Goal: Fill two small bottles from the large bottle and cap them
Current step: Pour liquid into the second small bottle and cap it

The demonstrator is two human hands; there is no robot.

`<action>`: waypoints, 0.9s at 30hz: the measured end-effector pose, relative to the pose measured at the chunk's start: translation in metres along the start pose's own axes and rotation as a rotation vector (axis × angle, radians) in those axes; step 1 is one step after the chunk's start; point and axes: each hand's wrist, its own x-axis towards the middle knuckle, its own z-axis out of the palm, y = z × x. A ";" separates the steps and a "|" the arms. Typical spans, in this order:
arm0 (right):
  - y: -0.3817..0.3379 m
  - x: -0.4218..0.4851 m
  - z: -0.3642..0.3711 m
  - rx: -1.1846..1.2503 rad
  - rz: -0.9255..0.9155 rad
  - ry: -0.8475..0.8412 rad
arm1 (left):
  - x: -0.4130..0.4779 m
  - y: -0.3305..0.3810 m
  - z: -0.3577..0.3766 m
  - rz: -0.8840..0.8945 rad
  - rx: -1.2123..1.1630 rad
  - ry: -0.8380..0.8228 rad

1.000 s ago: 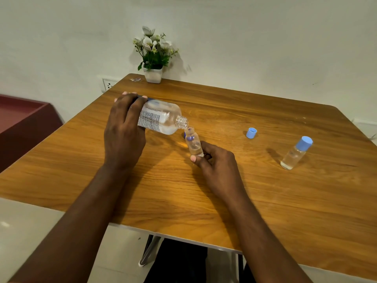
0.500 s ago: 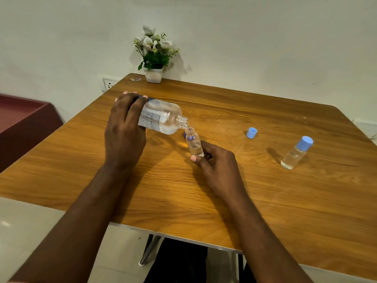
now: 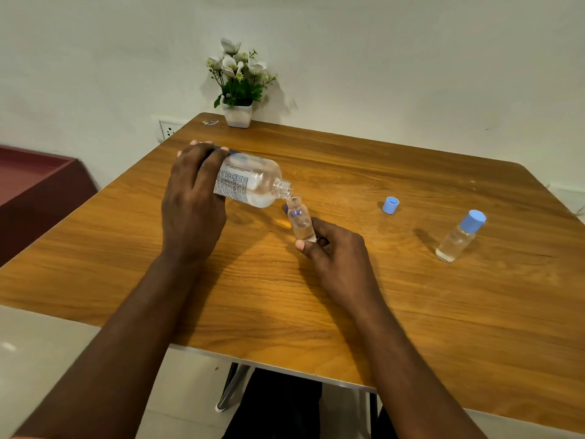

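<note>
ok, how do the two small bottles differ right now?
The held small bottle is uncapped; the far small bottle wears a blue cap. The held one is gripped at its base by the right hand under the mouth of the large bottle, which the left hand tips; the far one stands alone on the table. Both are clear and hold clear liquid. A loose cap lies between them.

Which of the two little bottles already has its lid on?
The small bottle standing alone at the right, with a light blue cap. The other small bottle, in the right hand, is open.
</note>
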 end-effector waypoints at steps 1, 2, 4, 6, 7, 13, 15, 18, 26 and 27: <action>0.000 0.000 0.000 -0.003 -0.001 -0.001 | 0.000 0.000 0.000 -0.002 0.001 -0.002; 0.000 0.000 0.000 -0.008 -0.006 -0.002 | 0.000 0.000 0.000 -0.003 0.002 -0.003; -0.001 0.000 0.000 -0.013 -0.015 -0.002 | 0.000 0.000 -0.001 -0.002 0.003 -0.003; -0.001 0.001 0.000 -0.011 -0.016 -0.002 | 0.000 0.001 -0.001 -0.001 0.004 -0.002; 0.000 0.001 0.000 -0.011 -0.016 -0.001 | 0.000 0.001 -0.001 -0.001 0.006 -0.002; 0.000 0.000 0.001 -0.016 -0.024 0.008 | 0.000 0.001 -0.001 -0.004 -0.001 -0.004; 0.000 0.000 0.001 -0.019 -0.021 0.010 | -0.001 0.001 -0.001 -0.003 -0.001 -0.002; 0.000 0.000 0.001 -0.016 -0.016 0.009 | 0.000 0.000 -0.001 -0.002 0.001 0.000; -0.001 -0.001 0.000 -0.016 -0.009 0.006 | 0.000 0.000 0.000 -0.001 0.001 0.001; -0.001 0.000 0.000 -0.019 -0.008 0.003 | 0.000 -0.001 0.000 -0.001 0.000 0.004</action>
